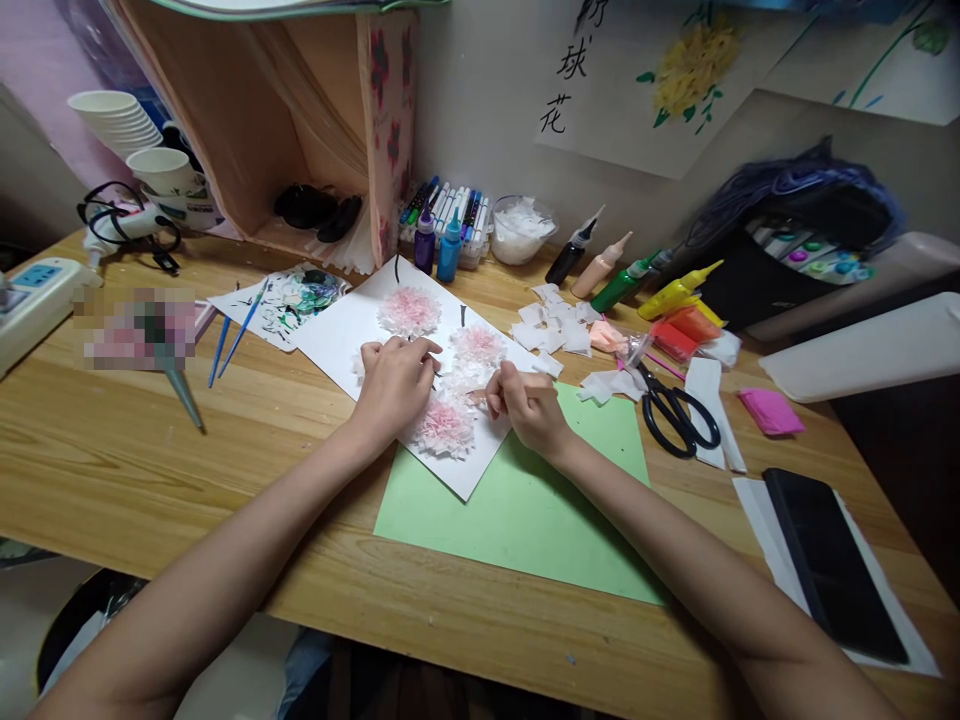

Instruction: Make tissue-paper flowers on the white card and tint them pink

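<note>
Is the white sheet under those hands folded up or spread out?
Spread out: the white sheet lies open, its near corner overlapping the green sheet, with fluffy pink-and-white flowers across its face.

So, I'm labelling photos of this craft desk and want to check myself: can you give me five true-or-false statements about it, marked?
1. The white paper partly overlaps the green sheet. True.
2. The scissors lie left of the left hand. False: they lie to its right.
3. The purple bottle stands beside the blue bottle. True.
4. The blue brushes are in the left hand. False: they lie apart from it, to its left.
5. Pink-and-white flowers are on the white paper. True.
</note>
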The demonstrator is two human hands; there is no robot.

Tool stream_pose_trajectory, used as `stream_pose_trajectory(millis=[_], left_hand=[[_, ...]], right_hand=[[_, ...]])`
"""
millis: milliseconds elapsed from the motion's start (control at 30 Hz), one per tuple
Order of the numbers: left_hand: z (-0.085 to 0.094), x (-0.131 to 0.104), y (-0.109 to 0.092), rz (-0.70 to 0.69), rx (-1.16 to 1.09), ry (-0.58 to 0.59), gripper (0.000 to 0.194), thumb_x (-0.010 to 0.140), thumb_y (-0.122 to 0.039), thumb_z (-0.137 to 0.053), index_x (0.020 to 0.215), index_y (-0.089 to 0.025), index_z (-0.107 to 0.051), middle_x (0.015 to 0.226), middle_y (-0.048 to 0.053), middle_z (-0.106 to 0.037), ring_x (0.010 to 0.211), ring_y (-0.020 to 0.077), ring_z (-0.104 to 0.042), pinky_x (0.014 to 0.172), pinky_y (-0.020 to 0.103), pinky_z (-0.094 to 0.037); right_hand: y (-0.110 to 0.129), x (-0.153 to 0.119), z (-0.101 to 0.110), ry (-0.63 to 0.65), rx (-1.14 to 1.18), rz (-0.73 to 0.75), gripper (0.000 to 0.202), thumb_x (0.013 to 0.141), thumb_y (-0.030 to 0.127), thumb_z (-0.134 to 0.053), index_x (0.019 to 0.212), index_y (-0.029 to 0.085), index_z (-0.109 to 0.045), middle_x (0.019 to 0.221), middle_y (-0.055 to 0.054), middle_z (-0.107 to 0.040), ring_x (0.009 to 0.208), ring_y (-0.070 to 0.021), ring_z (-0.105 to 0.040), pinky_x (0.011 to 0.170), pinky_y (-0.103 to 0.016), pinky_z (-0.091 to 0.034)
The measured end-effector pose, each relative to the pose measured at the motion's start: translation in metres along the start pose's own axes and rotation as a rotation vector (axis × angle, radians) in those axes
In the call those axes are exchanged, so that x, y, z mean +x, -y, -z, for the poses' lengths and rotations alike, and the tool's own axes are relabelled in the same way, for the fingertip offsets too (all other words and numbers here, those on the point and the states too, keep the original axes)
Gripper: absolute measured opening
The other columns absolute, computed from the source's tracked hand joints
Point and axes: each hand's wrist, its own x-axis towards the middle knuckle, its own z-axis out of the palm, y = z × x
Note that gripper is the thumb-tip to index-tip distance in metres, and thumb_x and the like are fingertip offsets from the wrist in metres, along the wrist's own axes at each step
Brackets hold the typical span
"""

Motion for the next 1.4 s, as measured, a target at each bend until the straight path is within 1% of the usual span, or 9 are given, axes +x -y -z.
stream_pose_trajectory(millis=[167, 267, 433, 600, 733, 967, 1100, 1300, 1400], left_hand=[[0.0, 0.0, -0.001, 0.007, 0.01, 0.003, 0.025, 0.086, -0.014, -0.041, 0.099, -0.024, -0.061, 0.093, 0.0, -0.073, 0.098, 0.0217, -0.056, 0.088, 0.041, -0.025], [0.001, 0.0, -0.002, 0.008, 0.006, 0.009, 0.026, 0.086, -0.014, -0.041, 0.1, -0.024, -0.061, 0.092, 0.0, -0.073, 0.098, 0.022, -0.056, 0.088, 0.041, -0.025], [0.0, 0.001, -0.002, 0.0, -0.004, 0.003, 0.026, 0.085, -0.012, -0.042, 0.098, -0.024, -0.061, 0.092, -0.001, -0.073, 0.098, 0.0217, -0.056, 0.087, 0.04, -0.025], [-0.001, 0.002, -0.002, -0.001, 0.007, -0.001, 0.026, 0.085, -0.012, -0.044, 0.1, -0.024, -0.061, 0.091, -0.001, -0.073, 0.098, 0.0219, -0.056, 0.088, 0.04, -0.024], [0.0, 0.001, -0.002, 0.0, 0.014, 0.005, 0.026, 0.086, -0.013, -0.043, 0.101, -0.025, -0.061, 0.091, -0.001, -0.073, 0.098, 0.0219, -0.056, 0.088, 0.04, -0.024], [0.0, 0.001, -0.001, -0.007, 0.021, 0.003, 0.025, 0.086, -0.014, -0.043, 0.101, -0.024, -0.061, 0.091, 0.0, -0.073, 0.098, 0.0219, -0.056, 0.088, 0.041, -0.024], [0.0, 0.0, -0.001, -0.018, 0.019, 0.003, 0.026, 0.086, -0.014, -0.043, 0.101, -0.023, -0.061, 0.093, 0.001, -0.073, 0.098, 0.0218, -0.056, 0.088, 0.041, -0.024], [0.002, 0.0, -0.001, -0.017, 0.044, 0.012, 0.024, 0.087, -0.016, -0.043, 0.1, -0.022, -0.062, 0.094, 0.002, -0.072, 0.098, 0.0216, -0.057, 0.088, 0.04, -0.025], [0.002, 0.001, 0.0, -0.025, 0.037, -0.001, 0.024, 0.086, -0.015, -0.043, 0.1, -0.023, -0.062, 0.092, 0.001, -0.073, 0.097, 0.021, -0.057, 0.088, 0.04, -0.025]], right_hand=[[0.012, 0.022, -0.003, -0.066, 0.139, -0.255, 0.061, 0.09, 0.061, -0.034, 0.047, 0.02, -0.046, 0.037, 0.001, -0.048, 0.037, -0.0109, -0.048, 0.043, -0.026, -0.04], [0.014, 0.024, 0.002, -0.056, 0.194, -0.307, 0.061, 0.089, 0.063, -0.037, 0.048, 0.019, -0.05, 0.037, 0.0, -0.051, 0.035, -0.0114, -0.048, 0.039, -0.026, -0.038], [0.012, -0.002, 0.014, -0.053, 0.052, -0.025, 0.06, 0.095, 0.053, -0.029, 0.049, 0.021, -0.05, 0.045, -0.001, -0.054, 0.041, -0.0114, -0.048, 0.046, -0.028, -0.04], [0.007, -0.02, 0.017, 0.075, -0.229, 0.333, 0.055, 0.098, 0.041, -0.021, 0.056, 0.022, -0.051, 0.05, -0.003, -0.053, 0.046, -0.0135, -0.047, 0.051, -0.031, -0.039], [0.0, -0.017, 0.012, 0.138, -0.34, 0.37, 0.054, 0.098, 0.037, -0.019, 0.057, 0.022, -0.05, 0.051, -0.004, -0.053, 0.048, -0.0147, -0.047, 0.053, -0.032, -0.038], [-0.004, -0.01, 0.006, 0.109, -0.364, 0.398, 0.052, 0.099, 0.034, -0.02, 0.058, 0.021, -0.049, 0.051, -0.003, -0.052, 0.048, -0.0133, -0.047, 0.052, -0.03, -0.038], [0.002, -0.002, 0.003, 0.068, -0.329, 0.309, 0.055, 0.099, 0.037, -0.022, 0.053, 0.021, -0.048, 0.048, -0.002, -0.053, 0.046, -0.0118, -0.05, 0.052, -0.028, -0.04], [0.023, 0.026, -0.005, 0.011, -0.141, -0.163, 0.061, 0.098, 0.042, -0.028, 0.045, 0.019, -0.047, 0.036, 0.001, -0.051, 0.041, -0.011, -0.054, 0.055, -0.026, -0.044], [0.033, 0.034, 0.003, 0.05, -0.075, -0.249, 0.061, 0.096, 0.047, -0.032, 0.046, 0.018, -0.049, 0.035, 0.001, -0.05, 0.038, -0.01, -0.051, 0.051, -0.024, -0.042]])
